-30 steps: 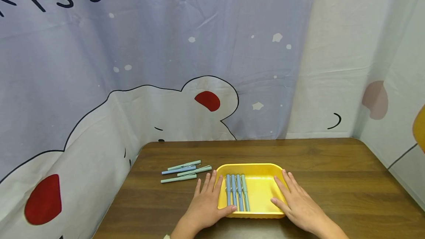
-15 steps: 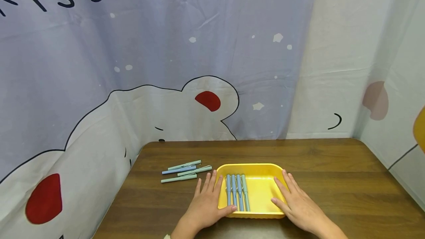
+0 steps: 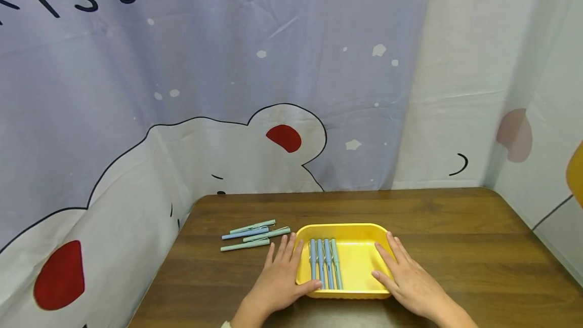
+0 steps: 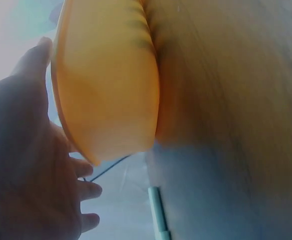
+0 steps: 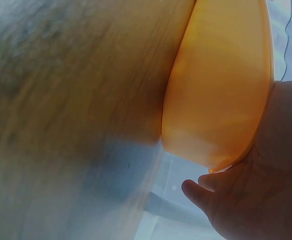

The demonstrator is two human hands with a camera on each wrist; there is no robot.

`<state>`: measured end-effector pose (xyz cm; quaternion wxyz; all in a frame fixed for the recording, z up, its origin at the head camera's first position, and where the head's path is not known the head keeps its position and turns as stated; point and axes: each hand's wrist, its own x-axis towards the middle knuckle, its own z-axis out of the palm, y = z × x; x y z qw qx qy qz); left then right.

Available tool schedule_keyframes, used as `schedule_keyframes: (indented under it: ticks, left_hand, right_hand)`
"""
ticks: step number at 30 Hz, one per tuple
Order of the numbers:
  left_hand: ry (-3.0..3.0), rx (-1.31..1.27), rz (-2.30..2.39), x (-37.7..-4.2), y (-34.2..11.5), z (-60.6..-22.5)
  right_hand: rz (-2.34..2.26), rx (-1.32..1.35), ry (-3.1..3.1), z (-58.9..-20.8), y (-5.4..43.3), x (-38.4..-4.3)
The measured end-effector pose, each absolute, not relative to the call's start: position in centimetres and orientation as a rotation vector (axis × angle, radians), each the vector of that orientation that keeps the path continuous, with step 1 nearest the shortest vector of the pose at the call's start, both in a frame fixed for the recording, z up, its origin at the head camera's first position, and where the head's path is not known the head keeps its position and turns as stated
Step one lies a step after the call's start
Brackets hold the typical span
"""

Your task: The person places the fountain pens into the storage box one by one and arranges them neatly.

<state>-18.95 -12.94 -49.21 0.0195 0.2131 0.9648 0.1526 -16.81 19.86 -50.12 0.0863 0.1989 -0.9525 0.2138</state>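
A yellow tray [image 3: 364, 294] sits on the table between both hands. Several capped pens [image 3: 328, 262], blue ones and a green one at the right of the row, lie side by side in its left half. My left hand [image 3: 279, 277] rests at the tray's left rim, fingers straight and spread, thumb over the front left corner. At the right rim lies my right hand [image 3: 412, 282], its fingers also extended and the thumb reaching over the edge. Each wrist view shows the tray's outer wall [image 4: 105, 85] beside the hand.
A loose group of pens, green [image 3: 246, 245] and blue [image 3: 246, 233], lies on the brown wooden table [image 3: 455, 237] left of the tray. A printed curtain [image 3: 355, 90] hangs behind the table's back edge.
My left hand has shifted very slightly to the left at the tray's rim. The right hand, the tray and the pens look unmoved.
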Motion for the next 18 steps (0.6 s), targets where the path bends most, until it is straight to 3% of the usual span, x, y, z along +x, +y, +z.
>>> schedule_keyframes:
  ticks: [18]
  left_hand:
    - [3.111, 0.562, 0.432, -19.8, -18.5, -49.1]
  right_hand:
    - [0.654, 0.6, -2.847, -49.9, 19.9, -16.8]
